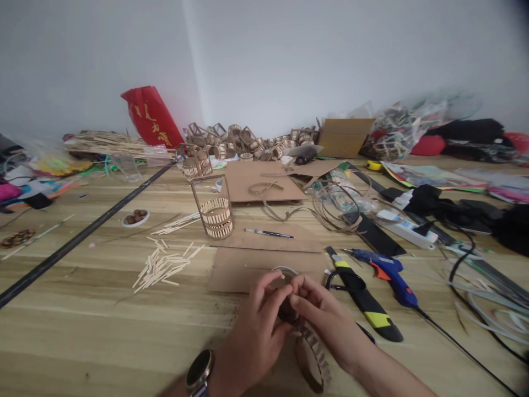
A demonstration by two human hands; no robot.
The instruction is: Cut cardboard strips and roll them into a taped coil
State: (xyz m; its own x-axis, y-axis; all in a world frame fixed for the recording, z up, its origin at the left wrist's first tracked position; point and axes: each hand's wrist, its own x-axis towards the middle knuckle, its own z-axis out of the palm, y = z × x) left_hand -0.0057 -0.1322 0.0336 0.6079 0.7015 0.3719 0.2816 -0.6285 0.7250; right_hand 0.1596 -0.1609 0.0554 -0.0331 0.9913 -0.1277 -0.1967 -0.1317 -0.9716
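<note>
My left hand (256, 325) and my right hand (326, 320) meet near the front of the table, fingers bent and fingertips pinched close together. Between them sits a dark brown round piece (288, 312), partly covered by my fingers; its kind is unclear. My left fingers curl around it. A ridged strip of brown corrugated cardboard (308, 361) hangs in a loop below my right fingers and leads up to the dark piece. Behind my fingertips shows the pale rim of a round thing (285, 270), mostly hidden. Flat cardboard (231, 270) lies just beyond.
A blue glue gun (382, 267) and black-and-yellow cutter (363, 303) lie right, near a power strip (407, 226). Left are loose sticks (163, 267) and a bowl of nuts (135, 218). A small stick basket (217, 218), a pen (268, 233) and cardboard strips (285, 212) stand or lie ahead.
</note>
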